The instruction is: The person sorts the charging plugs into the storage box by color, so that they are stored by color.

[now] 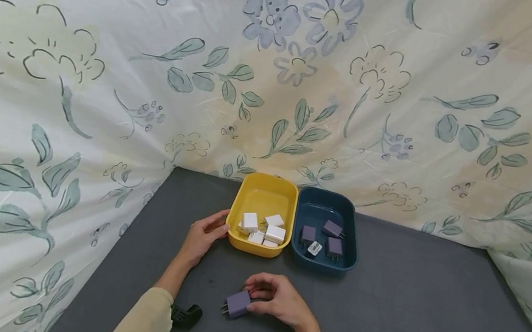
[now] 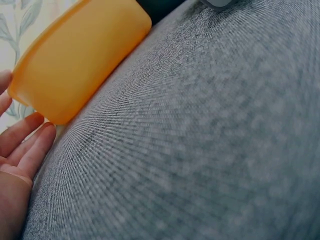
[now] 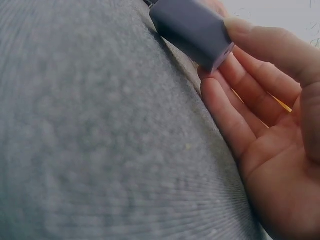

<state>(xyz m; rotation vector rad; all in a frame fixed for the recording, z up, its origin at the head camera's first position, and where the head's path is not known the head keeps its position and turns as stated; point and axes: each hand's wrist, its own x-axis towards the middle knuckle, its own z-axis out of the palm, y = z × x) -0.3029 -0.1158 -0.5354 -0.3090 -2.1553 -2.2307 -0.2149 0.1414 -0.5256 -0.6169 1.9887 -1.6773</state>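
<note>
A purple wall charger (image 1: 237, 304) with metal prongs is pinched between the thumb and fingers of my right hand (image 1: 282, 301), low over the grey cloth. In the right wrist view the same charger (image 3: 187, 30) is held by its end, prongs pointing away from the palm. My left hand (image 1: 199, 240) touches the left side of a yellow bin (image 1: 257, 249) with its fingertips. White chargers (image 1: 275, 233) lie inside this bin. Beside it stands a dark blue bin (image 1: 320, 265) holding several purple chargers (image 1: 334, 248), one with a white label showing.
The two bins stand side by side near the back of the table, covered in grey cloth (image 1: 408, 322). A floral curtain (image 1: 311, 80) hangs behind and to the left. Dark straps with devices (image 1: 187, 316) are on the wrists.
</note>
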